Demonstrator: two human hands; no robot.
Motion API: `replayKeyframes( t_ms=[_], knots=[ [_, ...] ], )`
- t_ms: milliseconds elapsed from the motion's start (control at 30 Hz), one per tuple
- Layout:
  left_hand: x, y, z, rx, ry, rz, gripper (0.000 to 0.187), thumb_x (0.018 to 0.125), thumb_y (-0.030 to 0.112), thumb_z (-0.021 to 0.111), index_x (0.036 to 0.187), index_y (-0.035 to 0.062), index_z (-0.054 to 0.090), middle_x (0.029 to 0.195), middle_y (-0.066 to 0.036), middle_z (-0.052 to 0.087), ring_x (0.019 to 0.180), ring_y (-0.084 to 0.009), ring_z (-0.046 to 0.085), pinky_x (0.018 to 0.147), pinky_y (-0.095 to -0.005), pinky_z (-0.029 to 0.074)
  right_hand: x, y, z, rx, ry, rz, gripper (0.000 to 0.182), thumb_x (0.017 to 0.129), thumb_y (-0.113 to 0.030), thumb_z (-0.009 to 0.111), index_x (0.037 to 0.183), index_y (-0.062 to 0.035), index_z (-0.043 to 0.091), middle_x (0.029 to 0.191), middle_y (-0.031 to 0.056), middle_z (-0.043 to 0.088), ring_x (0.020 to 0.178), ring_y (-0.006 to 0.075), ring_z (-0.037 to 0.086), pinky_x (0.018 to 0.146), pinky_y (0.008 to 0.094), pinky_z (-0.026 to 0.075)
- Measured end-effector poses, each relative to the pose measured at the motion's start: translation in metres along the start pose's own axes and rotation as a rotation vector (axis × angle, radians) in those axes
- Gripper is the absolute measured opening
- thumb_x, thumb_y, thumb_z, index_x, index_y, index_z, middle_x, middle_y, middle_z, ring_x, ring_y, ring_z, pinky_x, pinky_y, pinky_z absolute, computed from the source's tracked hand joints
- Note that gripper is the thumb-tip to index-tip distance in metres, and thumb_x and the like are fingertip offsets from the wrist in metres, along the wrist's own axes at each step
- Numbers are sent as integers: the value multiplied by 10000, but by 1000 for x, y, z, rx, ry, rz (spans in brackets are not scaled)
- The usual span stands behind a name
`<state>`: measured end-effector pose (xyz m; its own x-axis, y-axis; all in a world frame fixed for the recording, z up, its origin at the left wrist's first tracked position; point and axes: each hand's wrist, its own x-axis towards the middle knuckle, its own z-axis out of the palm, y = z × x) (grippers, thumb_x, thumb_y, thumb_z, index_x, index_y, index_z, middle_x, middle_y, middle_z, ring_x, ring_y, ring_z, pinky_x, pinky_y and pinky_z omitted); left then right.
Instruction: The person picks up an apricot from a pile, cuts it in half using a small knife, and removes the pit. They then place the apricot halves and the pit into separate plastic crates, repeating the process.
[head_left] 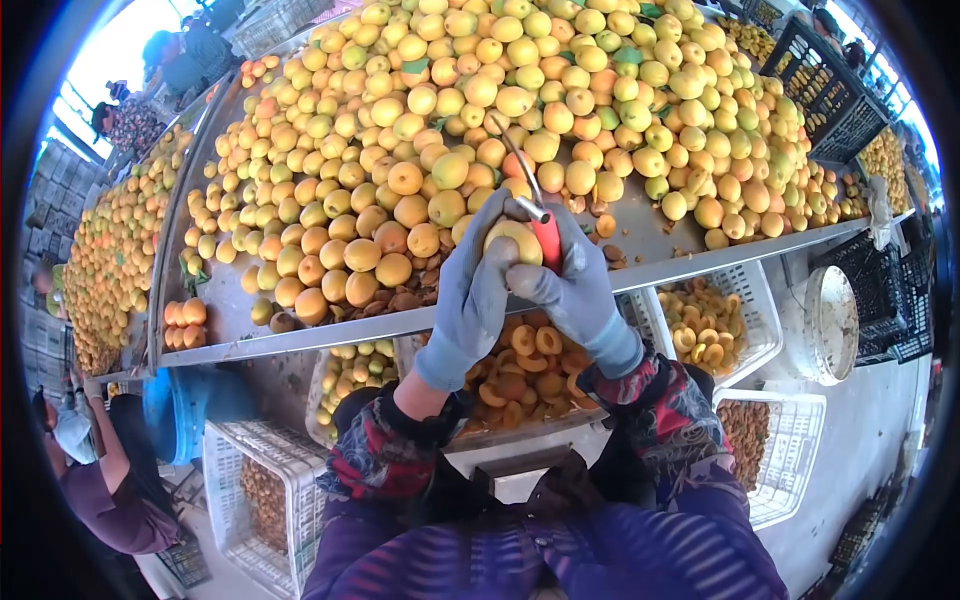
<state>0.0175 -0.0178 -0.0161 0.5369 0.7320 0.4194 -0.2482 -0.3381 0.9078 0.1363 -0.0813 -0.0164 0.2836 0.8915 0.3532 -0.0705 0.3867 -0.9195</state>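
My left hand [465, 290], in a grey-blue glove, is closed around a yellow apricot [514, 240] just above the table's front edge. Opposite it, my gloved right hand [582, 278] grips a red-handled curved knife [547, 240], its thin metal end pointing up and away from me. The right thumb presses near the apricot, and the two hands almost meet. Whether the metal part is cutting the fruit cannot be made out. Behind the hands a large heap of whole apricots [400, 120] covers the metal table [400, 325]. Small brown pits lie near its front edge.
Below the table edge, halved apricots [530, 365] fill a container before my lap. A white crate [765, 310] with more halves stands right, beside a white bucket [832, 325]. White crates of pits [270, 505] flank me. At left are a blue barrel [190, 410] and another person [110, 490].
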Motion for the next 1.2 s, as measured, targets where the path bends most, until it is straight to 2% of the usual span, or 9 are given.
replayKeyframes(
  t_ms=[167, 367, 433, 567, 667, 767, 967, 1067, 1200],
  knots=[
    [-8, 1, -2, -77, 64, -136, 377, 990, 203, 368, 1270, -24, 478, 1137, -96, 571, 1036, -146, 526, 929, -281, 409, -3, -2, 15, 103, 21, 50, 444, 795, -202, 757, 1143, -22, 548, 961, 23, 602, 875, 69, 546, 784, 243, 469],
    [-16, 1, -11, 101, -68, -244, 402, 996, 338, 366, 1071, -8, 557, 979, -57, 602, 865, -178, 585, 766, -303, 483, -6, -1, 11, -233, 27, -87, 357, 766, -136, 773, 1051, -22, 592, 814, -1, 628, 713, 84, 587, 644, 224, 487],
    [-4, 33, 2, -709, 347, -773, 448, 982, 433, 372, 944, 30, 565, 856, -61, 602, 722, -184, 575, 589, -302, 474, -7, -5, 5, -391, -106, -151, 333, 785, -139, 753, 1055, -26, 593, 772, 12, 636, 639, 76, 593, 563, 206, 471],
    [0, -5, -19, -841, -206, -568, 505, 966, 505, 361, 923, 50, 576, 755, -58, 593, 536, -121, 466, 468, -265, 370, -3, -7, -8, 259, 55, 358, 302, 908, -324, 583, 1015, -41, 585, 636, 30, 589, 475, 69, 516, 396, 187, 365],
    [3, -1, -16, -855, -49, -675, 512, 967, 495, 366, 1022, 35, 583, 762, -46, 593, 546, -110, 448, 498, -266, 379, -5, -5, -18, 298, 20, 396, 478, 917, -490, 476, 970, -34, 612, 627, 37, 593, 457, 89, 526, 365, 187, 343],
    [8, 12, -17, -792, -14, -696, 453, 954, 391, 427, 1208, 29, 529, 831, -36, 594, 612, -106, 464, 561, -264, 400, -9, -23, -36, 42, 115, 416, 516, 920, -518, 437, 975, -34, 609, 574, 21, 557, 383, 69, 454, 324, 193, 314],
    [6, 7, -26, -807, -121, -530, 431, 934, 300, 469, 1276, 40, 488, 909, -31, 578, 698, -120, 503, 621, -242, 426, -49, -98, -122, -756, 231, 268, 241, 912, -210, 563, 1071, -38, 622, 720, -11, 558, 518, 42, 433, 453, 181, 327],
    [5, 16, -21, -721, -86, -524, 402, 930, 254, 479, 1291, 78, 486, 928, -31, 580, 731, -123, 524, 645, -248, 444, -77, -102, -161, -813, 348, 464, 194, 929, -206, 543, 966, -30, 619, 707, -1, 541, 511, 48, 426, 448, 194, 321],
    [2, 14, -14, -702, -134, -518, 441, 885, 123, 515, 1316, 59, 451, 948, -52, 580, 762, -140, 533, 676, -263, 442, -80, -89, -154, -668, 535, 287, 222, 935, -252, 537, 874, -45, 590, 644, -11, 501, 482, 52, 398, 430, 208, 316]
  ],
)
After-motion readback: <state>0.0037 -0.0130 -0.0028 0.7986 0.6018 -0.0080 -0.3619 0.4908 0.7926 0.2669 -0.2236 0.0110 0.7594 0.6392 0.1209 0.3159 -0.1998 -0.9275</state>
